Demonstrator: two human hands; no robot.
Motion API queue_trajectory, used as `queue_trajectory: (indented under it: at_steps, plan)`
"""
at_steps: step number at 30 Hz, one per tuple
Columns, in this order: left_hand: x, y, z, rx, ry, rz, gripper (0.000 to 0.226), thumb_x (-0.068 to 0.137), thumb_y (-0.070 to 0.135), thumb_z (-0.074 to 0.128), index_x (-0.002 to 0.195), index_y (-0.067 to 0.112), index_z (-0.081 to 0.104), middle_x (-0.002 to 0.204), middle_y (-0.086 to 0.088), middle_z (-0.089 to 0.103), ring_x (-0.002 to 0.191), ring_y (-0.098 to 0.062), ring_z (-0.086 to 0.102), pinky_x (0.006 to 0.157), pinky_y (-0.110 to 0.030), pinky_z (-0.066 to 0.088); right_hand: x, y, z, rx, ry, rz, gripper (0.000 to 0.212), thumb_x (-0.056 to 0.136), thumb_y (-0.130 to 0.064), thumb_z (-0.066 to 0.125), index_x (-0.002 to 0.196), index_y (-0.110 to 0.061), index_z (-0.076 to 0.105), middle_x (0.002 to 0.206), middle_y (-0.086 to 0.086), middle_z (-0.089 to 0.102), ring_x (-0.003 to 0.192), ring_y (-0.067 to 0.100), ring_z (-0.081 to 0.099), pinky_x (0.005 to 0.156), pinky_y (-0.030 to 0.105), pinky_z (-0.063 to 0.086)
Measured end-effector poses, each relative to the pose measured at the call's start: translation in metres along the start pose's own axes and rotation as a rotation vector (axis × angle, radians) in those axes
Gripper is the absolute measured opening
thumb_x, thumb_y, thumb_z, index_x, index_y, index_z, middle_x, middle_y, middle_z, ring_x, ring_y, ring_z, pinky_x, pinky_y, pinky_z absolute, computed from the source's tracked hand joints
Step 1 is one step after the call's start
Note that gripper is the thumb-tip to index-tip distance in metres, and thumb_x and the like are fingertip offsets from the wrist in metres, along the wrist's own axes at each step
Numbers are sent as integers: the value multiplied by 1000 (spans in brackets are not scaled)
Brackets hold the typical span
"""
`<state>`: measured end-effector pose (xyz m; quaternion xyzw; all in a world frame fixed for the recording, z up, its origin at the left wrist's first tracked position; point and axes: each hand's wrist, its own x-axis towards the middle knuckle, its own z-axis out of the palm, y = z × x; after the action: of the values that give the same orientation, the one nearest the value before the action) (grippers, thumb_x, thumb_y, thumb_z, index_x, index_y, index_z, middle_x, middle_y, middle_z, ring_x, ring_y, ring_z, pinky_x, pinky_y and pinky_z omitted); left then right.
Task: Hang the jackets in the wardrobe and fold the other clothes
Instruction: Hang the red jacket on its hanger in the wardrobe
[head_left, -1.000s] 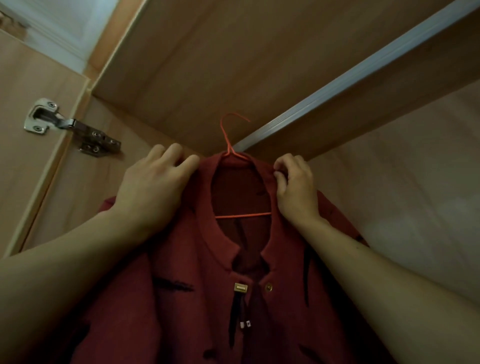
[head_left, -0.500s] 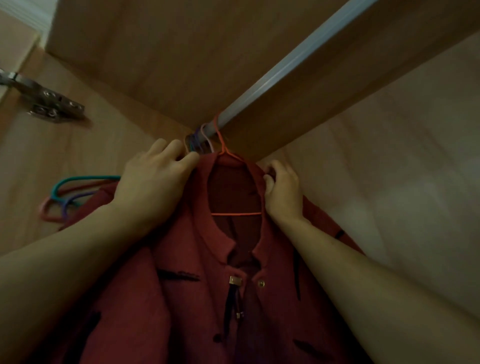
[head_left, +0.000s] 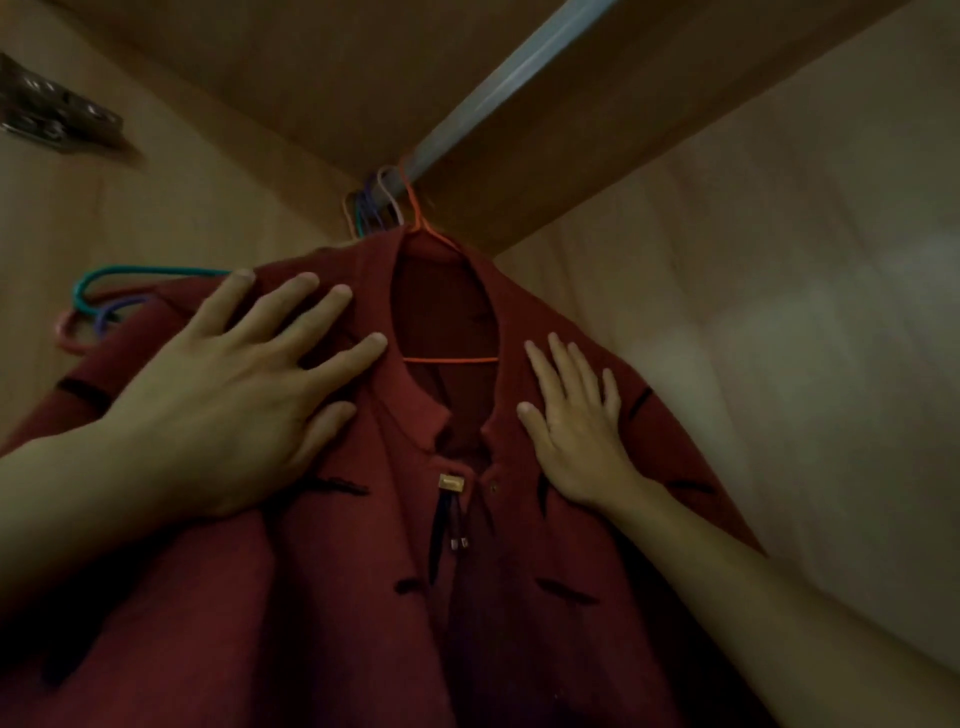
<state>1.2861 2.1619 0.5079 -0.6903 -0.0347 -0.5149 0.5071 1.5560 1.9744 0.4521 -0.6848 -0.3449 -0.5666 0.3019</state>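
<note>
While one red jacket (head_left: 337, 597) hangs on orange hanger (head_left: 415, 218), left hand (head_left: 234, 395), right hand (head_left: 576, 436) press flat, grip apart.

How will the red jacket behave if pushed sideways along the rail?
Likely floppy: the red jacket drapes in soft folds under both flat hands, left hand and right hand. It would probably swing, since it hangs from one thin orange hanger hooked on the rail. The hook may bump the empty hangers bunched beside it.
</note>
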Motion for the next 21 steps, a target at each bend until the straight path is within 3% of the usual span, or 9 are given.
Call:
queue_trajectory:
  at_steps: [7, 11, 15, 21]
  plan:
    - [-5, 12, 5, -5, -68, -25, 63, 92, 52, 29, 148, 26, 44, 155, -21, 36, 143, -43, 31, 116, -63, 16, -29, 13, 17, -124, -209, 128, 76, 86, -72, 5, 153, -42, -14, 164, -2, -17, 151, 24, -16, 116, 63, -6]
    - [-18, 28, -15, -72, -131, -50, 68, 90, 59, 28, 144, 25, 50, 153, -21, 39, 142, -44, 34, 114, -65, 19, -47, 6, 2, -154, -257, 139, 73, 90, -70, 11, 152, -41, -16, 164, 0, -19, 150, 29, -17, 116, 62, -8]
    - [-54, 66, -43, -146, -175, 38, 71, 87, 67, 32, 138, 25, 58, 153, -18, 41, 141, -42, 37, 113, -65, 23, -74, 4, -21, -258, -283, 121, 77, 83, -73, -2, 151, -41, -20, 164, 1, -18, 150, 32, -14, 116, 62, -7]
    - [-120, 100, -56, -178, -281, 80, 72, 85, 70, 39, 142, 27, 52, 154, -15, 40, 142, -39, 36, 113, -64, 25, -126, 6, -33, -339, -342, 116, 82, 78, -80, -5, 148, -43, -25, 163, 1, -22, 149, 36, -17, 114, 64, -8]
